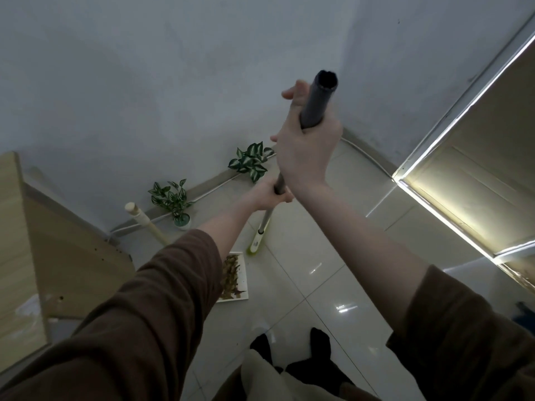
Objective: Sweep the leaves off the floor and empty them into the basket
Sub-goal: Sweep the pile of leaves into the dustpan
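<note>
— Right grip?
— Closed tight around the upper end of the long dark grey broom handle, fingers wrapped, hollow top of the tube poking out above.
— Left grip?
— Clamped shut lower on the same handle, just where dark grey gives way to a silvery lower section. Brown sleeves pushed up both forearms.
— Further down the handle?
— Ends in a yellow-green broom head with a white collar, resting on the glossy pale tiled floor, bristles mostly hidden from this angle.
— And the leaves?
— Brown dry leaves heaped in a flat white dustpan lying on the floor, just beside the broom head, toward the near side. Left part of the pan covered by the left sleeve.
— Dustpan handle?
— Cream-coloured stick rising at a slant from behind the pan toward the wall; join itself hidden.
— Along the back edge of the floor?
— Two small green-and-white variegated plants: one in a pale pot near the cream stick, another farther right, partly behind the right grip. White cable running along the skirting.
— Sides?
— Light wooden furniture panel at left, lit pale door frame at right. Dark-socked feet at the near edge.
— Basket?
— Cannot tell.
</note>
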